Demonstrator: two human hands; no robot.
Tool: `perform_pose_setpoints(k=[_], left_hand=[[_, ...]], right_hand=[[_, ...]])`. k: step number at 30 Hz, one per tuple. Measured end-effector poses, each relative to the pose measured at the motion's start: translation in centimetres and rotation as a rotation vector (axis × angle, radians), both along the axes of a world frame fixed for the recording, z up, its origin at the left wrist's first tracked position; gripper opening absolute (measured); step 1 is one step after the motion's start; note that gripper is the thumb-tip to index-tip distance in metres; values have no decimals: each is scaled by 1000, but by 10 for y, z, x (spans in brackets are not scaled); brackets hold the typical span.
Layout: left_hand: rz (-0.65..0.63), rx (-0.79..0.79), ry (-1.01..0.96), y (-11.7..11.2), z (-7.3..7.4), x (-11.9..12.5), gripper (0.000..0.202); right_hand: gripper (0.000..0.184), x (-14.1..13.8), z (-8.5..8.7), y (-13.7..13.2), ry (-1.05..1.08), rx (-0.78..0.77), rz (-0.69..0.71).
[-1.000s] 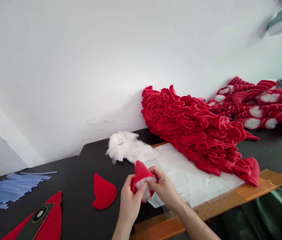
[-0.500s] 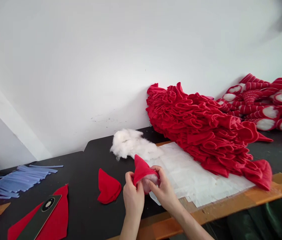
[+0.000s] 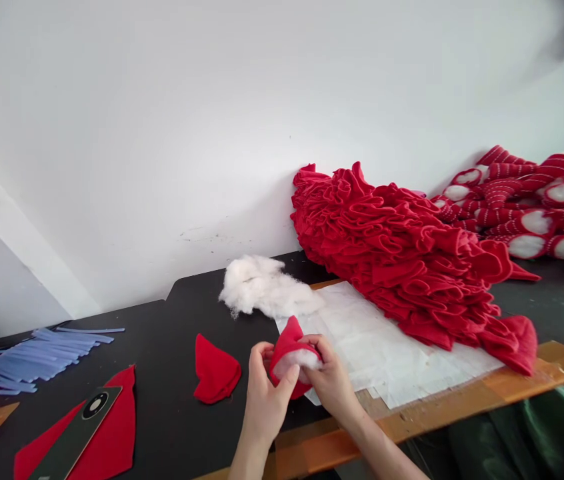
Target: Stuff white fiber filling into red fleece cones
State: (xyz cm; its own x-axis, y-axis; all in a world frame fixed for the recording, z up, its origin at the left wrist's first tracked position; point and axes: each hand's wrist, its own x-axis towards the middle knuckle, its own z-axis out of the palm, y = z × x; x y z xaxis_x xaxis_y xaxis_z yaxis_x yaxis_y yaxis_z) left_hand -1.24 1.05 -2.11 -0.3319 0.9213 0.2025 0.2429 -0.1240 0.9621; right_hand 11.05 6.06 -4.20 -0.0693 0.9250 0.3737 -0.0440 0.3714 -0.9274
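Both my hands hold a small red felt cone (image 3: 288, 347) in front of me, with a tuft of white stuffing (image 3: 298, 360) showing at its open end. My left hand (image 3: 265, 393) grips it from below, thumb pressed by the opening. My right hand (image 3: 329, 377) pinches the other side. Just behind them lies a loose heap of white stuffing (image 3: 262, 287). An unfilled red felt cone (image 3: 215, 371) rests to the left of my hands, and white sheets (image 3: 402, 360) lie to their right.
A large pile of red felt cones (image 3: 392, 253) and a heap of red-and-white striped stuffed pieces (image 3: 522, 207) stand against the white wall. On the black table (image 3: 172, 427) lie blue strips (image 3: 42, 360) and a dark template (image 3: 75, 433) on red felt. A wooden edge (image 3: 412, 420) runs along the front.
The felt cone has dropped lower and tilted, and its tip no longer stands up. My left thumb has moved onto the stuffing at the opening. The view has shifted slightly.
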Motion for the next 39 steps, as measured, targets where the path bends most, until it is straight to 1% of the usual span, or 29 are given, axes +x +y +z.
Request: perform_pose_setpoints(k=[2, 4, 5, 6, 7, 9, 11, 13, 14, 15, 17, 19, 21, 23, 24, 25, 27, 30, 32, 34, 37, 38, 39], left_hand=[[26, 36, -20, 1, 6, -1, 35], [48, 16, 27, 2, 11, 0, 30], [43, -2, 64, 3, 13, 0, 25], [35, -16, 104, 3, 14, 2, 20], [32, -25, 151, 4, 14, 3, 14], [59, -27, 275, 5, 11, 6, 6], [150, -25, 410, 7, 8, 8, 9], [247, -28, 494, 8, 4, 8, 12], [257, -27, 501, 8, 3, 7, 13], [233, -26, 484, 8, 3, 6, 13], [120, -12, 397, 7, 6, 3, 13], [43, 16, 300, 6, 10, 1, 22], [60, 36, 251, 6, 14, 1, 28], [82, 46, 240, 8, 16, 2, 23], [82, 45, 243, 9, 16, 3, 19], [81, 44, 252, 11, 16, 4, 14], [98, 38, 301, 13, 14, 6, 7], [191, 31, 381, 15, 8, 7, 9], [203, 27, 388, 13, 7, 6, 10], [170, 49, 336, 11, 7, 5, 3], [162, 125, 245, 9, 13, 5, 26], [164, 137, 244, 10, 15, 5, 25], [164, 132, 266, 10, 16, 5, 18]], right_hand=[[39, 4, 10, -6, -19, 12, 159], [38, 7, 18, -11, 20, -42, 327], [36, 7, 20, -13, 62, -88, 375], [32, 6, 21, -14, 108, -136, 383], [28, 4, 20, -14, 143, -179, 359], [18, -2, 16, -12, 145, -214, 247], [11, -6, 9, -7, 94, -192, 81], [17, -8, 3, -2, 50, -151, -53], [21, -7, 1, 1, 42, -136, -88], [25, -6, 0, 3, 40, -128, -100], [27, -3, 0, 5, 39, -121, -83], [27, 0, 5, 2, 38, -97, -25], [30, 1, 11, -2, 39, -59, 112], [32, 1, 17, -7, 47, -47, 239], [30, 0, 18, -9, 49, -62, 258], [27, -1, 19, -10, 46, -83, 247], [19, -3, 19, -8, 9, -97, 162], [13, -3, 13, -1, -61, -49, -12], [15, -2, 9, 5, -70, -36, -97], [17, -1, 8, 7, -56, -24, -102], [15, -2, 10, 4, -25, 58, -31], [15, -4, 11, 1, -17, 86, -5], [14, -5, 12, -2, -15, 113, 19]])
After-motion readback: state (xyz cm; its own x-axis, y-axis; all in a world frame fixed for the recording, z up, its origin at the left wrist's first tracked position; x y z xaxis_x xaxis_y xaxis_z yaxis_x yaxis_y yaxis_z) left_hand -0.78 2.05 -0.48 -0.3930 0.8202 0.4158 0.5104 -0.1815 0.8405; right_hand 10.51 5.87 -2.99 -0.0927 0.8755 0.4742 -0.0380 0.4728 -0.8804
